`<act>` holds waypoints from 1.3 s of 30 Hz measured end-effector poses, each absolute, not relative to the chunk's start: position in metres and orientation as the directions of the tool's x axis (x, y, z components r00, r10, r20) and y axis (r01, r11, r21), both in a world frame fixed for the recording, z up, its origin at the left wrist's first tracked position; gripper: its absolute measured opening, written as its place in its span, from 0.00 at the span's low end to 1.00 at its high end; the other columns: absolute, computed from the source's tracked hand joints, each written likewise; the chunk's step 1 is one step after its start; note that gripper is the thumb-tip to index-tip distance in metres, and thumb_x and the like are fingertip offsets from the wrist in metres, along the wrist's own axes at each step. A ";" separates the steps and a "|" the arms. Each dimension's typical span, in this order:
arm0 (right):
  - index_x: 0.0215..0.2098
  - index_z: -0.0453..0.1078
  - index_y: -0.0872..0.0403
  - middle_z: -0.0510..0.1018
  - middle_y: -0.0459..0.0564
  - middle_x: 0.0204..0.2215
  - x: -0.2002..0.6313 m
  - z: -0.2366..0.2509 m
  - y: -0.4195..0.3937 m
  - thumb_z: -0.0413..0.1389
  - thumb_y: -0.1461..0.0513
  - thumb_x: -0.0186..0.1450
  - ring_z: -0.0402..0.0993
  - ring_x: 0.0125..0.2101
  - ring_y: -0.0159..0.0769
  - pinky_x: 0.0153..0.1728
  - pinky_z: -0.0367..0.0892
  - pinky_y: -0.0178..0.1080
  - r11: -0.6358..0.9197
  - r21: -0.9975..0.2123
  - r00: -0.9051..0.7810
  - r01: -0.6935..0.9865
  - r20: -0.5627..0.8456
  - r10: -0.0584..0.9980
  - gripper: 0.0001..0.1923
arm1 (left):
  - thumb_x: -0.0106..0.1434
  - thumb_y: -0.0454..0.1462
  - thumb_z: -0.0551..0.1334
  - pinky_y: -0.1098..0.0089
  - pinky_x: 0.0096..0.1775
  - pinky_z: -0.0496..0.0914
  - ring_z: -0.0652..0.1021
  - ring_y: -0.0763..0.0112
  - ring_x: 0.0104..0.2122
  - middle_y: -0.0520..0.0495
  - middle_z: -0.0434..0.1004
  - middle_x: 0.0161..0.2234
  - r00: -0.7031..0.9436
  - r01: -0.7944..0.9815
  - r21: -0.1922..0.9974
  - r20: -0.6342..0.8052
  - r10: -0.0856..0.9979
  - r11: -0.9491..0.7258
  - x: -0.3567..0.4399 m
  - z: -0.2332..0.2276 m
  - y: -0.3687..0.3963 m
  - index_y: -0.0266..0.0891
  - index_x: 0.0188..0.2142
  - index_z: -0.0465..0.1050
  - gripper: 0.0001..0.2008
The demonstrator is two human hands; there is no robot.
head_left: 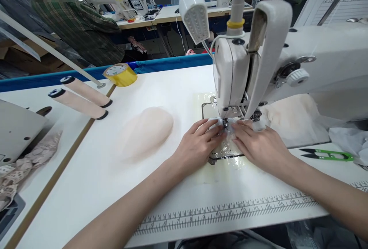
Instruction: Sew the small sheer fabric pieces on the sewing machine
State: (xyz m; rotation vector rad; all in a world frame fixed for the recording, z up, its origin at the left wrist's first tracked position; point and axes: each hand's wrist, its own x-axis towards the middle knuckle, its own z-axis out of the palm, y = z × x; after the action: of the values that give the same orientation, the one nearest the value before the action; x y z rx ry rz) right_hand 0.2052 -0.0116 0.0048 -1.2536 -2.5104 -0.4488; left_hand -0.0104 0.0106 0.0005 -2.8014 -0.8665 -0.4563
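Note:
A white sewing machine [232, 76] stands before me, its needle and presser foot [225, 122] between my hands. From the left, my left hand [199, 141] lies with its fingers stretched out flat, fingertips beside the foot. On the other side, my right hand [260, 145] rests palm down, fingers extended toward the needle. Something small and pale shows at the fingertips by the foot; I cannot make out what it is. Clear tape covers part of the metal needle plate [227, 150] below them. A beige moulded cup [148, 132] lies on the white table left of my left hand.
Two beige thread spools [79, 103] and a yellow tape roll [120, 74] lie at the back left. Green thread snips [330, 154] and a pale cloth pad [296, 120] are on the right. A printed ruler [218, 216] runs along the front edge. Another person [77, 27] sits beyond.

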 end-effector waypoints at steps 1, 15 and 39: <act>0.49 0.71 0.63 0.81 0.57 0.39 0.206 0.004 -0.010 0.47 0.63 0.69 0.75 0.32 0.40 0.33 0.67 0.41 0.563 0.159 -0.575 0.811 0.398 0.715 0.16 | 0.65 0.28 0.52 0.57 0.57 0.63 0.67 0.61 0.58 0.47 0.72 0.54 0.787 0.574 -0.084 0.330 0.520 -0.815 -0.010 0.000 0.009 0.40 0.53 0.70 0.19; 0.51 0.71 0.61 0.80 0.55 0.42 0.207 -0.001 -0.006 0.47 0.60 0.70 0.75 0.41 0.39 0.49 0.63 0.43 0.553 0.213 -0.589 0.805 0.389 0.708 0.18 | 0.65 0.30 0.54 0.52 0.57 0.61 0.69 0.55 0.57 0.41 0.72 0.53 0.796 0.591 -0.197 0.299 0.526 -0.782 -0.003 0.004 0.000 0.39 0.55 0.68 0.20; 0.40 0.72 0.57 0.79 0.53 0.38 0.205 -0.004 -0.012 0.50 0.66 0.64 0.72 0.36 0.38 0.36 0.60 0.40 0.655 0.054 -0.600 0.754 0.463 0.652 0.10 | 0.63 0.28 0.51 0.53 0.58 0.60 0.71 0.60 0.55 0.40 0.74 0.51 0.743 0.631 -0.157 0.401 0.535 -0.760 -0.001 -0.003 -0.001 0.29 0.53 0.68 0.19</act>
State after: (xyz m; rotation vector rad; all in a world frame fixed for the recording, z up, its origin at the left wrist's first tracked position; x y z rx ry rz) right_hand 0.2048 -0.0119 -0.0043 -1.1052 -2.4679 -0.3425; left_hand -0.0009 -0.0011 -0.0026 -2.6619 -0.9117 -0.4862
